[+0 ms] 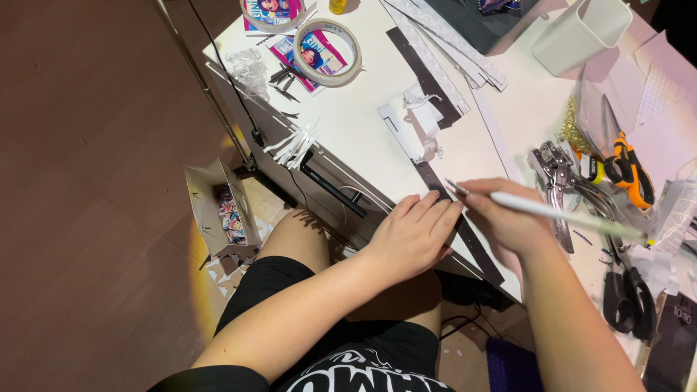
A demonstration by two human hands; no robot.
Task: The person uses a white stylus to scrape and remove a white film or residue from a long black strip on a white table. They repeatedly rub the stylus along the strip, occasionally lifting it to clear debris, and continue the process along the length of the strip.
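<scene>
Head view, read left to right, with places given relative to the dark paper strip [465,236] that lay on the white table [356,123] near its front edge.

Far left of the strip, on the floor, stood a small open paper bag [218,210]. Up and left of the strip, at the table's far corner, lay two rolls of tape [327,52].

Your left hand [414,232] lay flat beside the strip, fingers [435,210] extended and together, their tips pressing on its left edge; it gripped nothing.

Your right hand [508,218] was closed around a white craft knife [544,210], and the blade tip met the strip just beyond your left fingertips. The strip ran from above the blade down under both hands toward the table edge.

To do such a cut well, it would seem best to hold the strip firmly, keep the left fingertips to the side of the blade's line, and draw the blade at a low, steady angle.

Right of the strip lay a metal hole punch [555,178], then orange-handled pliers [628,170], with black scissors [628,301] below them.
</scene>
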